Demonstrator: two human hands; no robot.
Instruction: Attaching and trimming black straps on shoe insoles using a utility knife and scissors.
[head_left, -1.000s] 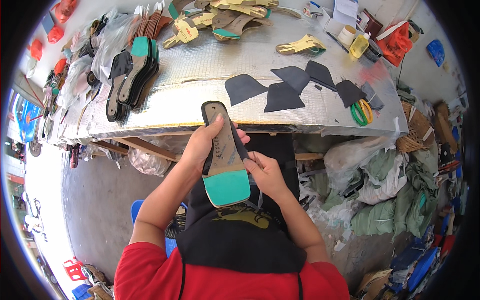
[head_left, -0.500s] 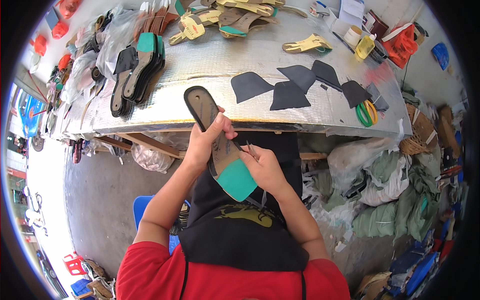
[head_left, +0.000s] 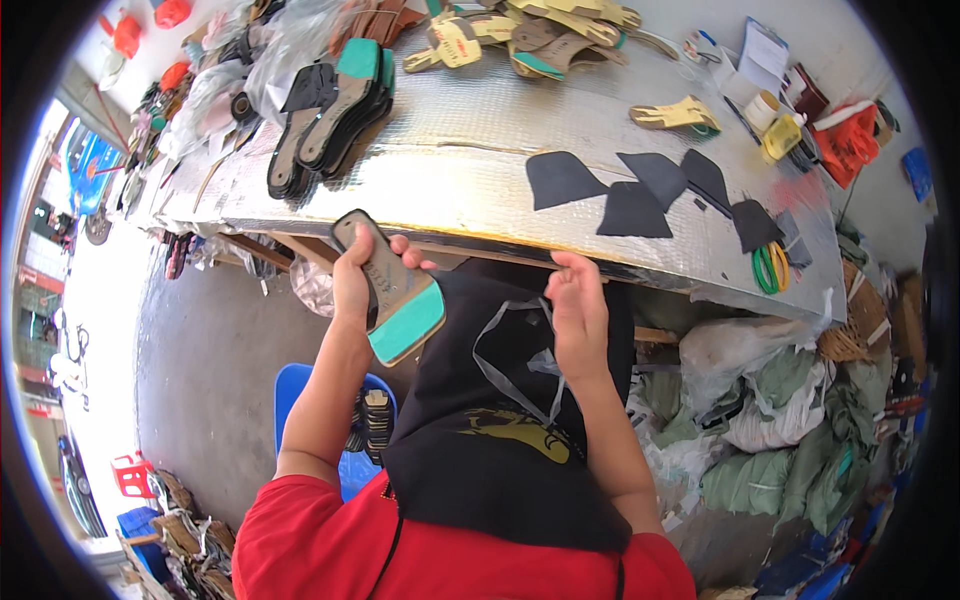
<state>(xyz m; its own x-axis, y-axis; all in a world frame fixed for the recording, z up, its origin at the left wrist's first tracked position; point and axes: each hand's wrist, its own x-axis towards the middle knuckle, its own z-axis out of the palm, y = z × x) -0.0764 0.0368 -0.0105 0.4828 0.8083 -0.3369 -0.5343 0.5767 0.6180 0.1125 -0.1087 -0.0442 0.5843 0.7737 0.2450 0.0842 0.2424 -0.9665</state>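
Observation:
My left hand (head_left: 352,280) is closed around an insole (head_left: 405,310) with a brown-grey board face, dark edging and a green end. The insole tilts in front of the table's edge, its green end toward me. My right hand (head_left: 578,315) is raised at the table edge with its fingers curled; what they hold, if anything, is hidden. A thin grey strip (head_left: 483,352) loops over the black apron (head_left: 480,480), and its upper end reaches my right hand. A stack of similar insoles (head_left: 335,120) lies on the table, beyond my left hand.
Several black trapezoid pieces (head_left: 635,212) lie on the silver-covered table (head_left: 450,190). Yellow-and-brown insoles (head_left: 560,45) are heaped at the back. Green and yellow rings (head_left: 770,268) and a yellow bottle (head_left: 783,138) are at right. A blue stool (head_left: 292,390) stands at lower left.
The insole and my left hand have moved left and lower, apart from my right hand. My right hand has moved right and up; the pointed metal tool in it no longer shows. The grey strip is now looped out.

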